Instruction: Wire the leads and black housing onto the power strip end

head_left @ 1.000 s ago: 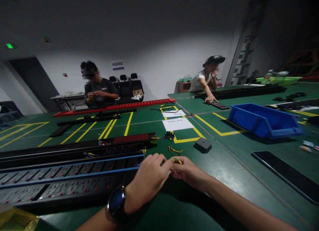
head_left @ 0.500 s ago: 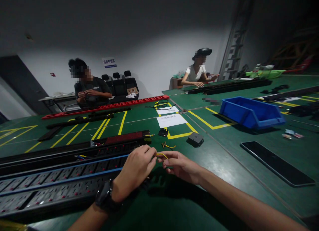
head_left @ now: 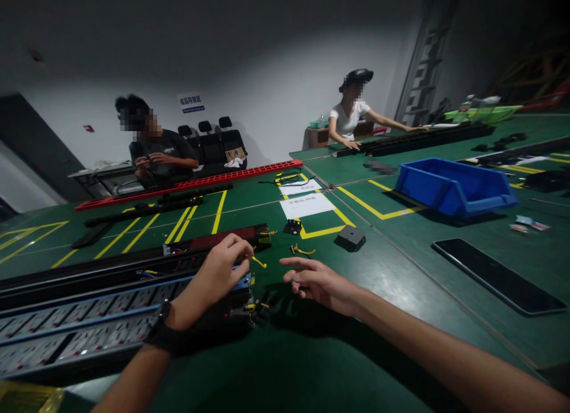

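Observation:
My left hand (head_left: 218, 275) is pinched on a short yellow wire (head_left: 258, 261) and hovers above the end of a long black power strip (head_left: 111, 318) with blue edging. My right hand (head_left: 318, 282) hovers just right of it with its fingers stretched out and nothing in them. A second black strip with a red section (head_left: 222, 242) lies behind the first, with wires sticking out of its end. More short yellow wires (head_left: 301, 250) lie on the green table (head_left: 401, 282) just beyond my right hand.
A small black block (head_left: 351, 237) and a black part (head_left: 293, 226) lie near white sheets (head_left: 306, 205). A blue bin (head_left: 454, 187) and a flat black panel (head_left: 499, 275) are on the right. Two other people sit at the far side behind a red strip (head_left: 187, 184).
My hands held the yellow wire together; now they have parted. The left hand keeps the wire and has moved left over the strip's end, and the right hand has opened.

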A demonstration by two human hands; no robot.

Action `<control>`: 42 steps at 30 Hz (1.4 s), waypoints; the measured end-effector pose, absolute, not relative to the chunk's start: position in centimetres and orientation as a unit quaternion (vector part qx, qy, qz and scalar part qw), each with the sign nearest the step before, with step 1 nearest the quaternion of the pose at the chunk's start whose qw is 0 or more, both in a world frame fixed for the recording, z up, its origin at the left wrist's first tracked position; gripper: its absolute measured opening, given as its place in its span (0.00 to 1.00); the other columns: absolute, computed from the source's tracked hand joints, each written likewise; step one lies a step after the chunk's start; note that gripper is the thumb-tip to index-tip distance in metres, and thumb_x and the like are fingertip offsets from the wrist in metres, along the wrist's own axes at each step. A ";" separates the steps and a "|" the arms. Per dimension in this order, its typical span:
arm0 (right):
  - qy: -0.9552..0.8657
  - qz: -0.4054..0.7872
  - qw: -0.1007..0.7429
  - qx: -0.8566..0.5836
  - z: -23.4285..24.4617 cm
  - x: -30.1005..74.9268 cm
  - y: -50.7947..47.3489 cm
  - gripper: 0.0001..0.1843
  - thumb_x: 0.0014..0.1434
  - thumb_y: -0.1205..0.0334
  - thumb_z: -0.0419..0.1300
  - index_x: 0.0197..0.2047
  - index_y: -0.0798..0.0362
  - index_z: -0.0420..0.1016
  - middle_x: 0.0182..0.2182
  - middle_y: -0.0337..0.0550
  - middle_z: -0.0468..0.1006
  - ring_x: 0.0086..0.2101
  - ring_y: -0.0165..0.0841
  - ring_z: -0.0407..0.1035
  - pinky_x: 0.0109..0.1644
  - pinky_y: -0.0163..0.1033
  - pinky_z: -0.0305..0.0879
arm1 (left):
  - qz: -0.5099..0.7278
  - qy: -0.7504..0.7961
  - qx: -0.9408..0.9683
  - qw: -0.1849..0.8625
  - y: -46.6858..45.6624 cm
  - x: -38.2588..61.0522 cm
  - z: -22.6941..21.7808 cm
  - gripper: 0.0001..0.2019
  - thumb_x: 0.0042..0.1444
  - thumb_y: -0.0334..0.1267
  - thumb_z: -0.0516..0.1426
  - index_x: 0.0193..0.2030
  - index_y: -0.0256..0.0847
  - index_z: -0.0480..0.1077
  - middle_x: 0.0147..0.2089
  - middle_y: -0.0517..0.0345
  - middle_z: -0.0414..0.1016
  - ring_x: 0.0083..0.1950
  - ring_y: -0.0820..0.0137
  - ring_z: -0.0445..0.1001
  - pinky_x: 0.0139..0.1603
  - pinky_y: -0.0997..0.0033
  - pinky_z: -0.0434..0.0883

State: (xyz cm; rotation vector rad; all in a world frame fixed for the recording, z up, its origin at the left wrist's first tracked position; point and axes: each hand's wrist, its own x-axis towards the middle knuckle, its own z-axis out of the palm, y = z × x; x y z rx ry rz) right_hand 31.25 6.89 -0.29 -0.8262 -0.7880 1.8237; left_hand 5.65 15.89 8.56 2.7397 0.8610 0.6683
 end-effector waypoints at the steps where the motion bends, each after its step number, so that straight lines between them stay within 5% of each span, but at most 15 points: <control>1: -0.322 0.746 0.473 -0.342 -0.3 31.3 6.9 0.34 0.49 0.62 0.80 0.59 0.50 0.80 0.41 0.39 0.83 0.31 0.23 0.71 0.36 0.30 0.68 | 0.216 0.289 0.926 0.110 16.2 5.3 8.9 0.06 0.63 0.28 0.56 0.40 0.42 0.73 0.43 0.55 0.76 0.44 0.66 0.77 0.48 0.64 0.74; 11: -0.330 0.743 0.464 -0.352 -0.8 31.5 7.3 0.25 0.48 0.60 0.80 0.49 0.54 0.84 0.30 0.34 0.76 0.27 0.23 0.63 0.32 0.31 0.59 | 0.088 0.331 0.906 0.248 17.1 3.5 8.8 0.10 0.67 0.46 0.58 0.40 0.42 0.72 0.39 0.57 0.80 0.39 0.65 0.76 0.43 0.66 0.70; 25: -0.362 0.735 0.445 -0.361 -1.0 31.5 7.3 0.19 0.51 0.58 0.79 0.45 0.53 0.85 0.30 0.35 0.74 0.28 0.25 0.63 0.33 0.34 0.57 | 0.058 0.337 0.911 0.229 18.4 4.0 7.4 0.08 0.61 0.41 0.57 0.35 0.41 0.73 0.30 0.61 0.74 0.32 0.71 0.69 0.35 0.71 0.62; 36: -0.384 0.724 0.438 -0.370 -1.2 31.3 7.4 0.18 0.50 0.58 0.77 0.43 0.54 0.84 0.29 0.35 0.74 0.27 0.24 0.62 0.32 0.34 0.55 | 0.070 0.351 0.903 0.238 18.1 4.4 6.5 0.09 0.64 0.44 0.58 0.39 0.41 0.76 0.35 0.58 0.81 0.35 0.67 0.77 0.37 0.70 0.68; 42: -0.397 0.717 0.430 -0.378 -1.2 31.4 7.4 0.17 0.51 0.58 0.76 0.44 0.54 0.83 0.29 0.36 0.75 0.27 0.25 0.62 0.33 0.35 0.55 | 0.062 0.381 0.911 0.144 17.0 5.2 6.3 0.09 0.67 0.43 0.57 0.41 0.43 0.78 0.35 0.57 0.84 0.35 0.65 0.79 0.36 0.69 0.65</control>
